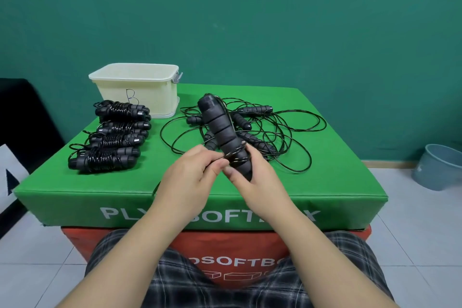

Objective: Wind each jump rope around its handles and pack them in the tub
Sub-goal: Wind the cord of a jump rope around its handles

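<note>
The right hand (252, 170) is wrapped around the near end of a pair of black foam handles (220, 132), held together and tilted up and away over the middle of the green soft box (75, 197). The left hand (192, 170) is right against it, thumb and forefinger pinching the thin black cord (232, 155) where a few turns already circle the handles just above the right hand's grip. Both hands are busy, neither one loose.

Behind the raised handles, on the right half of the green top, lies a tangle of unwound jump ropes (275, 130), black cords looping out toward the right edge and several handles scattered among them. How many ropes are in that heap I can't tell.

On the left side sit the finished bundles (112, 140), cord coiled tight around paired handles, laid side by side in a row running from the near left toward the far left corner. At that far left corner stands the cream tub (140, 92), lid off, a handwritten letter on its near wall, the farthest bundle just beside its base. Its inside isn't visible from here.

The green box rests on a red box (240, 245), the person's checked shorts (337, 270) either side of it. A grey-blue bucket (435, 167) stands on the tiled floor to the right.
</note>
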`<state>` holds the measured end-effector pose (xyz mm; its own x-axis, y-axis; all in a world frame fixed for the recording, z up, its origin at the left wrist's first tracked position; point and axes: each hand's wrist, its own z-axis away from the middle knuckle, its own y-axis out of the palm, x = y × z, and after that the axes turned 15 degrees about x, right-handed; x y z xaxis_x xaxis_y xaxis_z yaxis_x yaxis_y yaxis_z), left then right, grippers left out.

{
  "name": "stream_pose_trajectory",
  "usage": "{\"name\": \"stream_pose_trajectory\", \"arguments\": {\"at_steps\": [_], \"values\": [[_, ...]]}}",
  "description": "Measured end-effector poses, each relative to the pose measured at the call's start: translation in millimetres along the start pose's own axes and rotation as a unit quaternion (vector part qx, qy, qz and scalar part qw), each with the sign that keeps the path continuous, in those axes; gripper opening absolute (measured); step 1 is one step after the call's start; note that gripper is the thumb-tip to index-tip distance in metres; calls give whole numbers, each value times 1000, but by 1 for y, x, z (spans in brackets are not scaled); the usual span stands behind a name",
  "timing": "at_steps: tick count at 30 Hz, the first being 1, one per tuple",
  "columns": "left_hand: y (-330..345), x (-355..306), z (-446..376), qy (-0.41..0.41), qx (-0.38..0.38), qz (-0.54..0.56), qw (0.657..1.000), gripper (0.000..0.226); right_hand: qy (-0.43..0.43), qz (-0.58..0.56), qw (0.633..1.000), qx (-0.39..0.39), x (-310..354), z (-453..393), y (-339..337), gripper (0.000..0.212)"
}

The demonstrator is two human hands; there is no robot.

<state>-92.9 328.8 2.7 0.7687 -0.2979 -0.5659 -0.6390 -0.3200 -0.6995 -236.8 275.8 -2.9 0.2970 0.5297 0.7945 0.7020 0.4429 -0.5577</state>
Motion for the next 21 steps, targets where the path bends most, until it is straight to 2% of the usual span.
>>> {"name": "stream_pose_trajectory", "arguments": {"at_steps": [3, 6, 8, 10, 13, 17, 19, 21], "values": [[-1, 5, 1, 48, 29, 77, 995, 32, -11, -64, 998, -11, -2, 1, -2, 37], [-3, 13, 1, 51, 16, 68, 996, 9, -4, -181, 983, -15, -3, 2, 1, 44], [-1, 16, 2, 1, 4, 56, 998, 16, -5, -266, 964, -8, -1, 3, 5, 34], [4, 18, 1, -48, 14, 68, 996, 12, -14, -325, 946, 3, 2, 3, 7, 27], [9, 20, -2, -78, 37, 84, 993, 31, -23, -372, 928, 24, 5, 2, 8, 29], [11, 23, -7, -74, 75, 279, 955, 49, -22, -373, 926, 52, 2, 3, 2, 31], [9, 20, -6, -84, 42, 279, 956, 49, -5, -350, 935, 54, 3, 3, 1, 32], [8, 15, -5, -105, 0, 268, 958, 53, 7, -286, 958, 10, 2, 0, 3, 31]]}}
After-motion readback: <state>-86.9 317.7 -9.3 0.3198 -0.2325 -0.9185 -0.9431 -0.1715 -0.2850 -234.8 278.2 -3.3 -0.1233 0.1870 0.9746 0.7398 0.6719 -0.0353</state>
